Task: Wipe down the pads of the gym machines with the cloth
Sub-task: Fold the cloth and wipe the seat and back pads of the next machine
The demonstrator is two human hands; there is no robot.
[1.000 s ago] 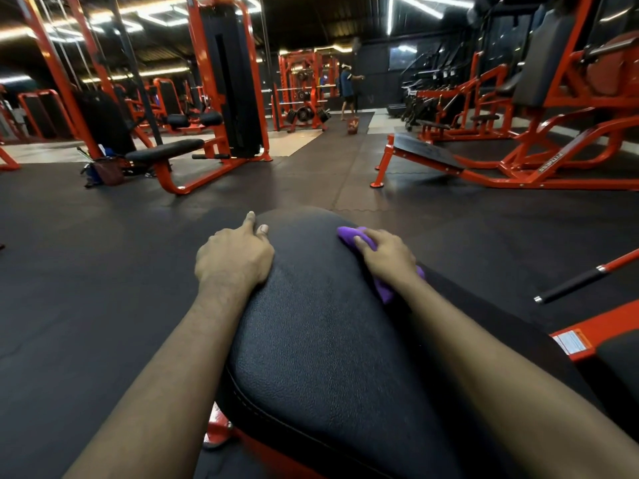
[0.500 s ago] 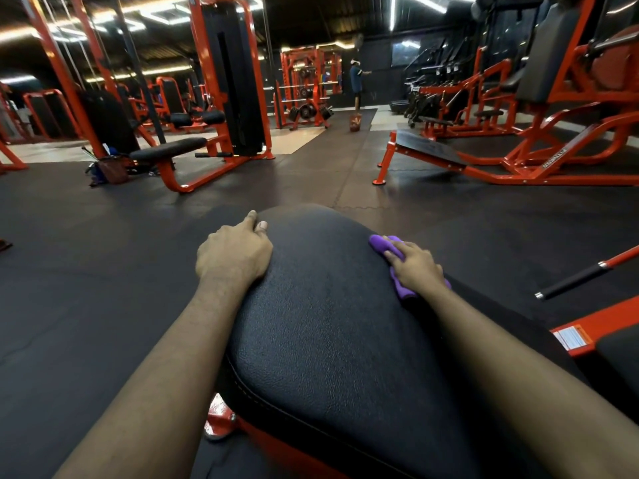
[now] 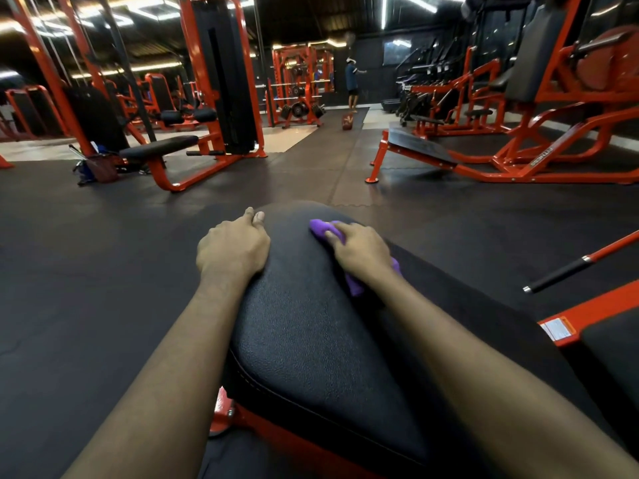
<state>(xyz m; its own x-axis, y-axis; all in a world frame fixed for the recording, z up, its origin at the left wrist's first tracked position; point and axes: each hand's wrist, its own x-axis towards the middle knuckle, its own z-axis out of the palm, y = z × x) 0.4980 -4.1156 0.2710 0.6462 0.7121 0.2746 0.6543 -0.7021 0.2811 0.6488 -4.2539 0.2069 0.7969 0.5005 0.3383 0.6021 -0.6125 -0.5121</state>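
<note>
Head view — places given from the pad.
Pad (image 3: 328,340): black and grained, running from the near edge up the middle on an orange frame (image 3: 266,433).
Left hand (image 3: 233,248): on the pad's far left edge, knuckles up; the fingers fold down over the side and seem to grip it, though their tips are hidden.
Right hand (image 3: 363,252): on the pad's far right part, fingers curled over the cloth and pressing it onto the surface.
Cloth (image 3: 323,229): purple and bunched, lying on the pad near its far end — one end pokes out past the fingertips, another by the wrist.
Bar (image 3: 570,267): orange with a black grip, right of the pad, apart from it.
Bench (image 3: 159,148): black, well beyond the pad to the left.
Person (image 3: 352,81): standing far beyond the pad's end.
</note>
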